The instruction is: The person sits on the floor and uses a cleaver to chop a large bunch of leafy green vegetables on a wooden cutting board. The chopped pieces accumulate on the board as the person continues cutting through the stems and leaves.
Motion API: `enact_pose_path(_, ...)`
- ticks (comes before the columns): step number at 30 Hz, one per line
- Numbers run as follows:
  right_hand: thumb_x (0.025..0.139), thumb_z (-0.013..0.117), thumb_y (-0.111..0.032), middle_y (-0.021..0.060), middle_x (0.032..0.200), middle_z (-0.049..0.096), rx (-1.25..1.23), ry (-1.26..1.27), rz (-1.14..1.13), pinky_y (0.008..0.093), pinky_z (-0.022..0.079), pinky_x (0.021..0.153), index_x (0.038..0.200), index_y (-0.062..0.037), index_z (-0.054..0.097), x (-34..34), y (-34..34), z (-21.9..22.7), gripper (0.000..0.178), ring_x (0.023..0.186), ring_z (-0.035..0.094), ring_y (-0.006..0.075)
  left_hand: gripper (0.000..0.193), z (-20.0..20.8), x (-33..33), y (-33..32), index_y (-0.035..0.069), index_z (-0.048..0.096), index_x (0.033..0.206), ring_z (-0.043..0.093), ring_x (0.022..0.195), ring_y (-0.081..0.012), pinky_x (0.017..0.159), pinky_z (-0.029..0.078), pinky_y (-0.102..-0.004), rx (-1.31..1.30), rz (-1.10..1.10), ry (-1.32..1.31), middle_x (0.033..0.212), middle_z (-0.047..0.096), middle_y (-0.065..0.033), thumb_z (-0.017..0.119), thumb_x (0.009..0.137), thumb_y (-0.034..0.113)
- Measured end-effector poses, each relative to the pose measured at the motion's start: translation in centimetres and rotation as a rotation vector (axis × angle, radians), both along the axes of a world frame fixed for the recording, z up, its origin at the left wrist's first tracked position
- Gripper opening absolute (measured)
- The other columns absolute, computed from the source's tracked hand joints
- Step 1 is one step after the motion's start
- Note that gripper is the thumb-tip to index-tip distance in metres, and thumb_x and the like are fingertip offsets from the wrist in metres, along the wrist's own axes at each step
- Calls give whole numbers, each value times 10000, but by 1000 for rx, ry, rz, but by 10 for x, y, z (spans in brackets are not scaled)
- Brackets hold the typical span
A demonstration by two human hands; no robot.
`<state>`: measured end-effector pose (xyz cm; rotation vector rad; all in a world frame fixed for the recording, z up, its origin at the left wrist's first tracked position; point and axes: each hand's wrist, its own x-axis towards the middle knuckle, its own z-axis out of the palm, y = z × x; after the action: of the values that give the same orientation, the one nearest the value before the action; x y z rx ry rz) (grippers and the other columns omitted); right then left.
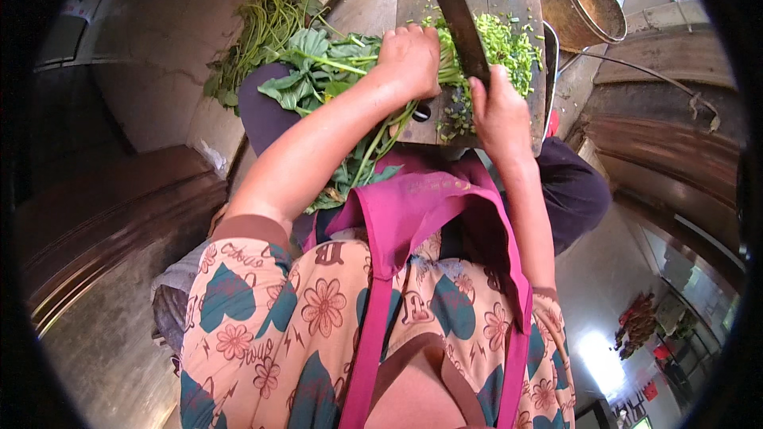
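Where the left grip [410, 59] is: closed upon a bunch of long green stalks with broad leaves [342, 67], which trails to the left, over a knee in dark trousers [266, 99].
Right grip [503, 115]: clenched on the handle of a long, dark metal knife [457, 20]; fingers hide this handle.
Rectangular chopping board of worn brown wood [413, 4]: carries a heap of small chopped green pieces [509, 52], just right of the blade.
Floor [175, 48]: another pile of green stalks [266, 28] at left, a round rusty-brown bucket [563, 12] at right.
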<state>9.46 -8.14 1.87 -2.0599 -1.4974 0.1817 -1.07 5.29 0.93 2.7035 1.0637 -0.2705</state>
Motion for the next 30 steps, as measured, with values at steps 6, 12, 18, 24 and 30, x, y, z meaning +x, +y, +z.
enact_pose_path(6, 911, 603, -176, 211, 729, 596, 474, 84, -139, 479, 452, 527, 1022, -48, 501, -7, 1, 41, 198, 651, 591, 435, 602, -1, 5, -2, -18, 541, 1077, 593, 1005, -295, 879, 466, -388, 49, 4, 6, 1055, 595, -187, 776, 611, 282)
enact_pose_path(12, 931, 550, -225, 240, 742, 596, 74, -52, -23, 522, 468, 579, 923, -32, 456, 6, 21, 5, 215, 679, 598, 439, 565, -6, -3, 3, -9, 544, 1054, 606, 965, -301, 854, 480, -389, 89, -16, -22, 1018, 603, -184, 762, 615, 273)
enact_pose_path(18, 904, 599, -183, 216, 710, 607, 322, 58, -117, 487, 477, 555, 930, -33, 471, -2, 18, 14, 199, 673, 619, 425, 566, -6, 1, -3, 6, 548, 1042, 605, 967, -299, 854, 480, -390, 89, -46, -50, 1025, 601, -178, 776, 606, 285)
enact_pose_path(24, 938, 527, -258, 232, 753, 602, 31, -21, -33, 522, 468, 608, 928, -38, 469, 12, 31, 30, 227, 710, 599, 442, 577, -7, -4, -4, 14, 548, 1037, 599, 986, -297, 853, 479, -389, 91, -44, -33, 1032, 597, -178, 791, 601, 303)
enact_pose_path(30, 930, 528, -244, 263, 765, 619, -71, 53, -8, 526, 492, 662, 940, -13, 472, 9, 45, -8, 238, 742, 615, 456, 543, -10, -4, -1, 19, 553, 1033, 598, 985, -302, 864, 473, -388, 85, -57, -47, 1018, 607, -165, 777, 614, 281)
